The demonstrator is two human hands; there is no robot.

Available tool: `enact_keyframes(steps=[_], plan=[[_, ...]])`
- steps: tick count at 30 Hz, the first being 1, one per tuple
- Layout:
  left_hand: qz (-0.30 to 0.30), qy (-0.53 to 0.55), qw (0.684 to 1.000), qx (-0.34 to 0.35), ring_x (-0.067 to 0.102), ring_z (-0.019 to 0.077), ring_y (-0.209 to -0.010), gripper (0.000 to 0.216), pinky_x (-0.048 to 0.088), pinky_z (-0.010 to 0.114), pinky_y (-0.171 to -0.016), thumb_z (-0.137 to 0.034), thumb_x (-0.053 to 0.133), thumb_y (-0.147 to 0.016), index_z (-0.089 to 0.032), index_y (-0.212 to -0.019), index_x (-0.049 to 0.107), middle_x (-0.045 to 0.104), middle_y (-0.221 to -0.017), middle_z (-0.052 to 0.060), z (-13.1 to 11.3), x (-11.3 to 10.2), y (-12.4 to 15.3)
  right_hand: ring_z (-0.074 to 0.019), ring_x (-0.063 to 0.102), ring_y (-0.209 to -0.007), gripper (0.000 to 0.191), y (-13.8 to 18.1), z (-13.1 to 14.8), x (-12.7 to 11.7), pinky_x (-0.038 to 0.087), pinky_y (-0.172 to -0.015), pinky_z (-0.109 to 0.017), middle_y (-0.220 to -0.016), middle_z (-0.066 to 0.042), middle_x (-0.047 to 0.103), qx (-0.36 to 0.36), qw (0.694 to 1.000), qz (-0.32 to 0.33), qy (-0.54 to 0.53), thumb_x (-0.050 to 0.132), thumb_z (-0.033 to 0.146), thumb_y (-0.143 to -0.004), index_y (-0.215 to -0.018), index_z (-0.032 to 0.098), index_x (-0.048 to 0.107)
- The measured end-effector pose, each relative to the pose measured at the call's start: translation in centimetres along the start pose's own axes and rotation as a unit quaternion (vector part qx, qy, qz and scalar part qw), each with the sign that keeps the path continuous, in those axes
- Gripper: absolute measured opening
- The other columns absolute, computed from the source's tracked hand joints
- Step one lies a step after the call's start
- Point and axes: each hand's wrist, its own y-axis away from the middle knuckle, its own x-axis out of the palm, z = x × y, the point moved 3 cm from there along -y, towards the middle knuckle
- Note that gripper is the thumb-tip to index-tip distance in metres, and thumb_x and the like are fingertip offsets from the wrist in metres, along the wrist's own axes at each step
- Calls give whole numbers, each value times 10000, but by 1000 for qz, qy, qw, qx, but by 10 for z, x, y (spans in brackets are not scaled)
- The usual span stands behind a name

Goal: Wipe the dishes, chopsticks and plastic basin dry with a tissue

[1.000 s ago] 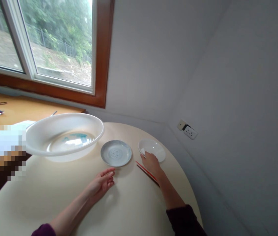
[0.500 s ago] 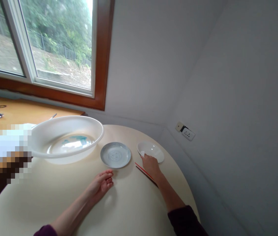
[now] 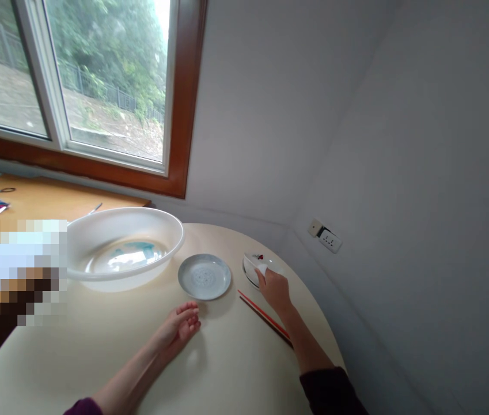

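Observation:
My right hand grips the near rim of a small white bowl at the right side of the round table and holds it tilted up, so a red mark on its outside shows. Red chopsticks lie on the table just beside that hand and forearm. My left hand rests on the cream tabletop, fingers loosely curled and holding nothing, a little in front of a blue-grey patterned plate.
A large white plastic basin with some water sits at the left of the plate. Behind is a wooden desk with small items under a window. A wall socket is on the right wall. A blurred patch covers the left.
My right hand has tipped the white bowl up from lying flat on the table. My left hand has curled its fingers slightly and stayed in place.

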Motion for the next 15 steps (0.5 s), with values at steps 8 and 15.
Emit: enact_keyframes(steps=[8, 15], plan=[[10, 10, 1000, 5, 560, 81, -437, 185, 521, 201, -471, 75, 552, -694, -109, -702, 547, 565, -525, -6, -1, 1, 1, -145, 543, -457, 590, -6, -5, 3, 247, -493, -267, -498, -86, 598, -22, 993, -113, -14, 254, 451, -930, -563, 135, 591], [40, 31, 998, 21, 426, 18, -367, 296, 410, 117, -371, 14, 665, -614, -151, -561, 426, 451, -481, -72, -4, 5, 4, -141, 531, -441, 639, -16, -11, 1, 274, -501, -259, -492, -91, 605, 3, 984, -174, -44, 220, 498, -919, -553, 136, 599]])
